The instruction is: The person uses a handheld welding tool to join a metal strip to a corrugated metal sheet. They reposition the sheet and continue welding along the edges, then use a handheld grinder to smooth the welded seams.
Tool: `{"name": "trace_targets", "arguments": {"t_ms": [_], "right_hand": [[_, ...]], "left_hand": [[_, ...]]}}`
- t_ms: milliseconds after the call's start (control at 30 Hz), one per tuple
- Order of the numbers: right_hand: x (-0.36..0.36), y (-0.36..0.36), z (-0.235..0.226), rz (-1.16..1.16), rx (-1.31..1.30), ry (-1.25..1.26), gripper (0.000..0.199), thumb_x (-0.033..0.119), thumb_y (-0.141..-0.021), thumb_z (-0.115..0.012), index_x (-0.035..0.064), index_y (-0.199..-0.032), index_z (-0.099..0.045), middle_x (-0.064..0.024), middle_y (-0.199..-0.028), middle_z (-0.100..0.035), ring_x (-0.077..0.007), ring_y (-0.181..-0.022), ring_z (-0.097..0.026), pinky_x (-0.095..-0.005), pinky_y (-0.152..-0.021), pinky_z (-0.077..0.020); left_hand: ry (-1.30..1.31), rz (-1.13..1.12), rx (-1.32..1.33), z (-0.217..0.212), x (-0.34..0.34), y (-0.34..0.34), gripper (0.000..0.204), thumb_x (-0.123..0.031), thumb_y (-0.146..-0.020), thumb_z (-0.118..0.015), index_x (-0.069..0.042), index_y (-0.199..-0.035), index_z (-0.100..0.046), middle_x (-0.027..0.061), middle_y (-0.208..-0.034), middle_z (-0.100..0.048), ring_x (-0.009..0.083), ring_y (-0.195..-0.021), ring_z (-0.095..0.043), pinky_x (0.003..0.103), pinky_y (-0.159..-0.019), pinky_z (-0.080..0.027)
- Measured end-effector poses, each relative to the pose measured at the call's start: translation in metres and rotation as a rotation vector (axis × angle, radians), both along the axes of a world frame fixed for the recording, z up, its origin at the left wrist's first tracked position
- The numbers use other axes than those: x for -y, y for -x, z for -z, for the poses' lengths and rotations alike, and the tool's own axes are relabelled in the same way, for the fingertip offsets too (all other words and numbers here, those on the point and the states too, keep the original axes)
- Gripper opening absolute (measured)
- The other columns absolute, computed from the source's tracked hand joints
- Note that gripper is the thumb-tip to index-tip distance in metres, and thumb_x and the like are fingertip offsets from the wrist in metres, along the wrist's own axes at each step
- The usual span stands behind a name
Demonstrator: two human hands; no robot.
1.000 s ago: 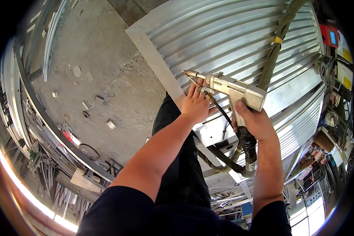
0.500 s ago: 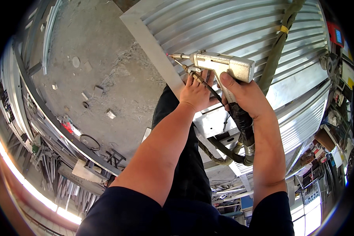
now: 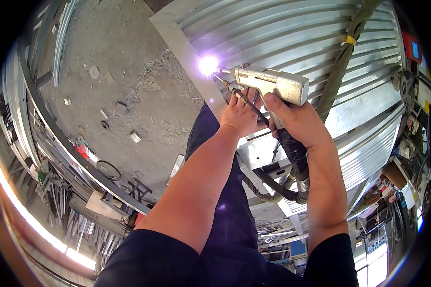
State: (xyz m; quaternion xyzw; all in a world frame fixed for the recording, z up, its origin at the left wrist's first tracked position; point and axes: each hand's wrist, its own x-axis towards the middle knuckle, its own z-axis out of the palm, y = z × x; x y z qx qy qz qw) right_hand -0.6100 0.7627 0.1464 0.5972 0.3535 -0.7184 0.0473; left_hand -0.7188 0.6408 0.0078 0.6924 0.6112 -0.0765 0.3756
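One new glare [image 3: 208, 66] by gun [image 3: 274, 82] tip; R hand [image 3: 299, 122] wrapped round gun, L hand [image 3: 238, 118] grip unclear.

Grey floor [image 3: 129, 28], left of the left hand [image 3: 239, 116], bearing a pale disc [image 3: 94, 71], small blocky pieces [image 3: 135, 137] and scattered debris [image 3: 153, 71] nearer the hand.

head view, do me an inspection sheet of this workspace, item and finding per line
Surface: slatted metal panel, flat frame.
Job's things: metal gun, bright glow at its tip.
Clutter: small pieces on the floor.
Hands: right hand grips the gun; left hand near its front, grip partly hidden.
Cables: thick sleeved cable across the panel's view; thin dark hose between the hands.
Surroundings: metal lengths at left; red device at right.
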Motion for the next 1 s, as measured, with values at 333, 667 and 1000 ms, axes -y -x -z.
{"name": "trace_targets", "arguments": {"t_ms": [333, 667, 1000], "right_hand": [[0.003, -0.001, -0.001, -0.051, 0.020, -0.025, 0.054, 0.055, -0.086, -0.069, 0.0020, -0.094, -0.061, -0.0052, -0.062, -0.061, -0.0133, -0.051, -0.060, -0.0277, -0.048, -0.0477], [0.007, -0.008, -0.001, -0.045, -0.002, 0.001, 0.050, 0.053, -0.088, -0.068, 0.0029, -0.093, -0.061, -0.0055, -0.062, -0.061, -0.0135, -0.051, -0.060, -0.0281, -0.048, -0.0476], [0.014, -0.029, -0.010, 0.062, 0.064, 0.038, 0.044, 0.042, -0.090, -0.070, 0.0000, -0.102, -0.063, -0.0046, -0.066, -0.061, -0.0121, -0.051, -0.058, -0.0278, -0.048, -0.0464]], "left_hand": [[0.109, 0.045, -0.002, -0.006, -0.006, 0.001, 0.090, -0.057, -0.078, -0.063, -0.010, -0.148, -0.033, 0.0103, -0.151, -0.032, 0.0269, -0.143, -0.028, 0.046, -0.117, -0.019], [0.177, 0.029, 0.002, -0.001, -0.004, 0.000, 0.089, -0.063, -0.081, -0.059, -0.010, -0.149, -0.033, 0.0093, -0.150, -0.035, 0.0257, -0.141, -0.033, 0.048, -0.117, -0.020], [0.017, 0.004, 0.056, 0.007, 0.006, 0.001, 0.086, -0.063, -0.081, -0.059, -0.013, -0.148, -0.040, 0.0147, -0.157, -0.029, 0.0319, -0.149, -0.016, 0.051, -0.121, 0.001]]}}
